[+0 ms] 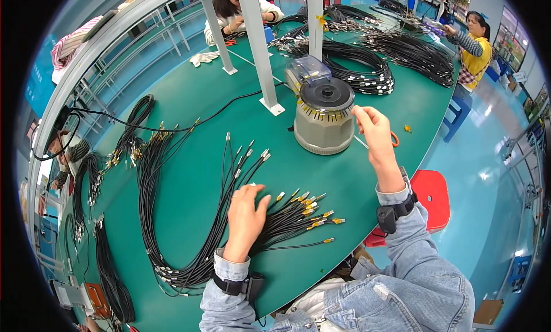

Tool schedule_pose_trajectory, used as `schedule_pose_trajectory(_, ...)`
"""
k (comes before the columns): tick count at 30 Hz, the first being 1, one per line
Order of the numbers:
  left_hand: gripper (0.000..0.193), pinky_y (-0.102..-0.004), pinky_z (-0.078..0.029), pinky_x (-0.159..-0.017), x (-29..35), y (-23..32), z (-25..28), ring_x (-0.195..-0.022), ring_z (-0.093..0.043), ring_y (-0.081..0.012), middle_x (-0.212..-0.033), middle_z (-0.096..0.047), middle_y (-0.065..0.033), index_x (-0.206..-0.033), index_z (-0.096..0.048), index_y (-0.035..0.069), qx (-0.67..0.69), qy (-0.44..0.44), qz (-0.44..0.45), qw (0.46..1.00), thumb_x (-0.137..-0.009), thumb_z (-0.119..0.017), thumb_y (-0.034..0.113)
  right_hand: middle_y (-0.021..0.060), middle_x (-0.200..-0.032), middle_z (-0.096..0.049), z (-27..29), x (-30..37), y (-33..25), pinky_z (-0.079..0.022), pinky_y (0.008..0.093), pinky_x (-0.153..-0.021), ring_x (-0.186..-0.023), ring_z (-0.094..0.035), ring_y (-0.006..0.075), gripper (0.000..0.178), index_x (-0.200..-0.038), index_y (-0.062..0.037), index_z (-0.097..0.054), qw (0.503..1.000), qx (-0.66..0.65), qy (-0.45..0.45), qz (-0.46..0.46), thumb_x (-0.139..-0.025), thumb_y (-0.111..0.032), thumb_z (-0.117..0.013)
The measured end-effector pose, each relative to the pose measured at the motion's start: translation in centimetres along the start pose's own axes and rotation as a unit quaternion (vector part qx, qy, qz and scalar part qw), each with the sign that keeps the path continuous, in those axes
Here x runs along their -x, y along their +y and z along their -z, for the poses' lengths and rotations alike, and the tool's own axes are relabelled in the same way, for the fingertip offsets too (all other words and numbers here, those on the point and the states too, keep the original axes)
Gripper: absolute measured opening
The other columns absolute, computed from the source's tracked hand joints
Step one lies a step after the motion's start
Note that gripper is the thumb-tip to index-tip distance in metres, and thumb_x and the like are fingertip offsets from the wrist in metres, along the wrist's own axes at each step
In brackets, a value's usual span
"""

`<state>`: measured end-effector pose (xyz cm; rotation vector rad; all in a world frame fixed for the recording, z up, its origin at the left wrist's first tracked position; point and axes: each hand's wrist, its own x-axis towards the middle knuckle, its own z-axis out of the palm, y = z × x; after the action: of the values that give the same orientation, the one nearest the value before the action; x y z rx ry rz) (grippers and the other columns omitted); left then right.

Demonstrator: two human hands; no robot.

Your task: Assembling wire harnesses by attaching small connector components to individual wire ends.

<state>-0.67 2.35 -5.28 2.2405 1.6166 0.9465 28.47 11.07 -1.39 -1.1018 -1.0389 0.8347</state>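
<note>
My left hand (245, 217) lies flat on a bundle of thin black cables (287, 217) whose yellow-tipped ends (313, 208) fan out to the right on the green table (195, 96). My right hand (373, 131) is raised beside a grey round tape dispenser machine (324, 117), with its fingertips pinched at the machine's right edge, seemingly on a small piece of tape; what they hold is too small to tell. A second set of black cables with silver ends (238, 160) runs up from the same loop at my left.
Coiled black cable bundles (367, 68) lie across the far table. Metal posts (261, 51) stand behind the machine. Two other people work at the far side and far right. A red stool (433, 197) stands below the table edge. More cable bundles (109, 274) lie at the left.
</note>
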Motion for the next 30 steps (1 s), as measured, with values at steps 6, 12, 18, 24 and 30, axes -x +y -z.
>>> schedule_pose_trajectory(6,0.026,-0.0379,-0.045,-0.077,-0.1,-3.0,0.7,-0.086,-0.054,-0.0312,-0.095,-0.057,-0.0126,-0.096,-0.06,0.003,-0.141,0.061,0.024,0.988,-0.073,-0.069,0.009,-0.0051,-0.061,-0.049,-1.8,0.1,0.4,-0.03,0.0193,-0.05,-0.054,-0.039,0.0034,0.018,-0.078,-0.0014,-0.063,0.998,0.009,-0.043,-0.054,-0.084,-0.018,-0.061)
schedule_pose_trajectory(12,0.019,-0.0379,-0.046,-0.072,-0.3,-4.7,0.1,-0.082,-0.054,-0.0298,-0.087,-0.055,-0.0115,-0.088,-0.059,0.003,-0.197,0.056,0.054,0.977,-0.072,-0.068,0.007,-0.005,-0.061,-0.047,-2.3,-0.3,-0.1,-0.029,0.02,-0.051,-0.053,-0.035,0.0034,0.017,-0.078,-0.0002,-0.062,0.996,-0.063,-0.039,-0.05,-0.083,-0.016,-0.063)
schedule_pose_trajectory(18,0.014,-0.0371,-0.046,-0.069,-0.4,-4.8,-0.1,-0.082,-0.055,-0.0287,-0.086,-0.054,-0.0112,-0.081,-0.058,0.003,-0.182,0.069,0.074,0.978,-0.071,-0.068,0.006,-0.0041,-0.062,-0.046,-3.4,0.7,-2.3,-0.03,0.0205,-0.053,-0.055,-0.036,0.0046,0.012,-0.082,0.0007,-0.06,0.983,-0.175,-0.047,0.029,-0.085,-0.011,-0.06)
schedule_pose_trajectory(24,0.008,-0.038,-0.047,-0.065,-0.7,-5.0,-0.3,-0.073,-0.056,-0.0287,-0.076,-0.055,-0.011,-0.079,-0.058,0.003,-0.217,0.103,0.006,0.971,-0.074,-0.063,0.005,-0.0016,-0.067,-0.047,-5.3,3.2,-1.6,-0.033,0.0224,-0.057,-0.06,-0.039,0.0069,0.009,-0.083,0.0002,-0.057,0.968,-0.203,-0.145,0.028,-0.087,-0.008,-0.056)
schedule_pose_trajectory(30,0.005,-0.0378,-0.046,-0.06,-1.5,-4.7,-0.3,-0.062,-0.056,-0.029,-0.067,-0.058,-0.0109,-0.079,-0.057,0.002,-0.23,0.102,0.011,0.968,-0.075,-0.06,0.004,-0.0001,-0.069,-0.05,-6.4,4.1,0.0,-0.036,0.0226,-0.06,-0.062,-0.042,0.0077,0.01,-0.082,-0.0004,-0.056,0.964,-0.176,-0.198,-0.019,-0.087,-0.009,-0.056)
